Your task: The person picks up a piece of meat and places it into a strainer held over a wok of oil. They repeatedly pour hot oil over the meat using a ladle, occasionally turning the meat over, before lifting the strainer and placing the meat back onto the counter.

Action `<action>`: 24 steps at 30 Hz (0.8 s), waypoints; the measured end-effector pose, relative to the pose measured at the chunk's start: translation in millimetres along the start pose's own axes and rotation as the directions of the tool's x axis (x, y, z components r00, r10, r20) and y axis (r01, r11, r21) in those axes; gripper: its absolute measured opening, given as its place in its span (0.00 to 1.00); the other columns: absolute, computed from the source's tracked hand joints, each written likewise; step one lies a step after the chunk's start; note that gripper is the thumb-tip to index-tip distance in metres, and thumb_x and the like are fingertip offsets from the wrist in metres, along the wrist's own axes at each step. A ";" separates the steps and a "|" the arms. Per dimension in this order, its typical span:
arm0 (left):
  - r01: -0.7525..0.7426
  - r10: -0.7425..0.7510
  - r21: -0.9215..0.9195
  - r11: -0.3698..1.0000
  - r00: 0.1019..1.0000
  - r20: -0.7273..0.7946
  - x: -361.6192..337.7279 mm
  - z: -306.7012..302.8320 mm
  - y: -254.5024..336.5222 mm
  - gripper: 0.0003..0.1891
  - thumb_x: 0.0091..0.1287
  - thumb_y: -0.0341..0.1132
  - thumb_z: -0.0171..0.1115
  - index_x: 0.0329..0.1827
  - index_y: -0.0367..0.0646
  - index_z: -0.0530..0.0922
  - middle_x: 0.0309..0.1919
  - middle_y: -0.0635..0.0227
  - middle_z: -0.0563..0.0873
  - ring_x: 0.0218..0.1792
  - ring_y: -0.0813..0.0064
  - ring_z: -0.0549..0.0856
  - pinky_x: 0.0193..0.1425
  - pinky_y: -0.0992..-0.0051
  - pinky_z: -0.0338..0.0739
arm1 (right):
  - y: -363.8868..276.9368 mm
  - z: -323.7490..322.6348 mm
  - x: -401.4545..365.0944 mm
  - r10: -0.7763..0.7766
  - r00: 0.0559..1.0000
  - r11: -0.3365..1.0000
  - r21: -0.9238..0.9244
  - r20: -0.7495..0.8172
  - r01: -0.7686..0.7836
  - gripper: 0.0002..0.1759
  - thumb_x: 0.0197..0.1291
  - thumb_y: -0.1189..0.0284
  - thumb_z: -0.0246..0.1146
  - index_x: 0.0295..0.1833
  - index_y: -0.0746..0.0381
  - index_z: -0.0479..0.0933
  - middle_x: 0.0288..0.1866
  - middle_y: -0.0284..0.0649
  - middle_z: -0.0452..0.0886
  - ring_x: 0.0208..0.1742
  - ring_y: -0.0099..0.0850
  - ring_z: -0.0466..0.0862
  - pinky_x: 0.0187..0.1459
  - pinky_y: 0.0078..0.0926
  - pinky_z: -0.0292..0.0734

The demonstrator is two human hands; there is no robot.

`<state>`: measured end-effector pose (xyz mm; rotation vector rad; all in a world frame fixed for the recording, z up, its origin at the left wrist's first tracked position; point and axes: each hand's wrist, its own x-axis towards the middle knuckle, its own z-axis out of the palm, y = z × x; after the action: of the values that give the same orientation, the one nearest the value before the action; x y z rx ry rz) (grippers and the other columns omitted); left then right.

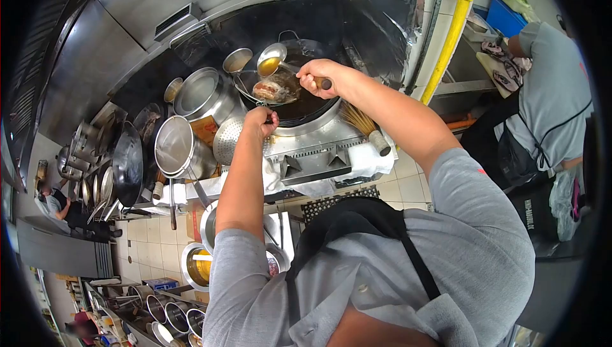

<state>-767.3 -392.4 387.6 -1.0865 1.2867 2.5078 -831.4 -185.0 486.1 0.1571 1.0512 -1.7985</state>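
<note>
My right hand point(319, 78) is wrapped round the wooden-ended handle of a ladle point(270, 61), whose bowl holds golden liquid. Below the ladle, a browned piece of meat point(273, 90) rests in a wire-rimmed strainer point(242, 84). My left hand point(262, 121) is closed at the near side of this strainer, on what looks like its handle; the fingers partly hide it. Both utensils are over a large dark wok point(306, 112) set into the metal stove.
A bamboo brush point(364, 127) lies on the stove's right edge. At left stand a lidded metal pot point(199, 92), a perforated skimmer point(228, 140), a mesh strainer point(174, 146) over a pot, and a dark wok point(128, 163). Another person point(542, 92) stands right, beside a yellow pipe point(449, 34).
</note>
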 end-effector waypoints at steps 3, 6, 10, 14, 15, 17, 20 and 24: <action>-0.015 0.015 -0.004 1.000 1.000 0.007 1.9 3.2 1.6 0.02 0.55 0.18 0.44 0.30 0.31 0.63 0.23 0.60 0.71 0.19 0.74 0.70 0.19 0.80 0.70 | 3.9 2.1 3.5 -0.004 0.999 0.998 -0.065 -0.035 0.002 0.13 0.59 0.74 0.49 0.21 0.57 0.60 0.13 0.26 0.64 0.10 0.14 0.64 0.10 0.08 0.60; -0.004 0.004 -0.017 1.000 1.000 0.012 10.7 4.9 4.0 0.04 0.54 0.17 0.43 0.32 0.31 0.63 0.24 0.59 0.70 0.19 0.72 0.70 0.20 0.78 0.70 | 8.9 5.7 4.5 -0.020 0.999 0.995 -0.101 -0.046 0.016 0.13 0.59 0.74 0.49 0.22 0.57 0.61 0.13 0.26 0.64 0.10 0.14 0.64 0.10 0.09 0.60; -0.040 0.039 -0.029 0.999 0.999 -0.029 2.6 15.7 4.0 0.05 0.55 0.17 0.43 0.34 0.32 0.62 0.24 0.59 0.69 0.20 0.72 0.71 0.20 0.78 0.70 | 14.3 8.5 11.6 -0.029 0.996 0.985 -0.169 -0.081 0.015 0.12 0.59 0.75 0.50 0.22 0.58 0.61 0.13 0.27 0.64 0.11 0.14 0.65 0.09 0.09 0.60; 0.014 -0.014 -0.078 0.997 1.000 0.000 10.3 22.5 12.9 0.07 0.55 0.17 0.43 0.37 0.31 0.62 0.26 0.58 0.69 0.21 0.72 0.71 0.20 0.79 0.72 | 16.3 2.4 15.5 -0.056 0.989 0.970 -0.240 -0.138 0.021 0.13 0.58 0.76 0.51 0.20 0.59 0.62 0.12 0.29 0.65 0.10 0.15 0.66 0.09 0.10 0.60; 0.019 -0.019 -0.068 0.998 1.000 0.000 12.1 22.6 17.4 0.07 0.55 0.17 0.43 0.37 0.31 0.62 0.26 0.58 0.69 0.21 0.72 0.71 0.20 0.79 0.72 | 18.4 2.1 14.1 -0.085 0.982 0.958 -0.284 -0.168 0.035 0.14 0.58 0.76 0.51 0.20 0.59 0.62 0.12 0.29 0.65 0.10 0.16 0.66 0.08 0.11 0.60; 0.032 -0.028 -0.140 0.990 0.999 0.033 11.0 23.8 28.5 0.09 0.55 0.17 0.43 0.39 0.30 0.61 0.27 0.57 0.70 0.21 0.72 0.71 0.20 0.80 0.72 | 23.3 -1.5 12.0 -0.149 0.968 0.961 -0.259 -0.201 0.095 0.11 0.54 0.81 0.53 0.20 0.64 0.66 0.11 0.33 0.65 0.09 0.18 0.65 0.08 0.13 0.61; 0.104 -0.092 -0.149 0.983 0.992 0.085 4.6 24.4 53.4 0.10 0.54 0.18 0.43 0.39 0.26 0.59 0.26 0.57 0.69 0.20 0.72 0.72 0.19 0.81 0.73 | 29.2 -12.9 10.8 -0.243 0.958 0.822 -0.557 -0.155 0.119 0.12 0.53 0.78 0.56 0.19 0.65 0.68 0.13 0.36 0.69 0.11 0.23 0.68 0.11 0.21 0.62; 0.192 -0.160 -0.189 0.963 0.972 0.173 -4.5 20.9 70.0 0.08 0.55 0.19 0.43 0.36 0.25 0.59 0.24 0.58 0.69 0.19 0.73 0.72 0.18 0.82 0.73 | 30.8 -25.3 5.7 -0.374 0.920 0.449 -0.891 -0.116 0.070 0.09 0.50 0.78 0.59 0.20 0.69 0.71 0.14 0.41 0.72 0.12 0.30 0.71 0.14 0.30 0.65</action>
<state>-803.7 -420.0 444.8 -0.9703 0.8668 2.5708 -818.0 -174.5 449.6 -0.3920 2.2048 -1.2265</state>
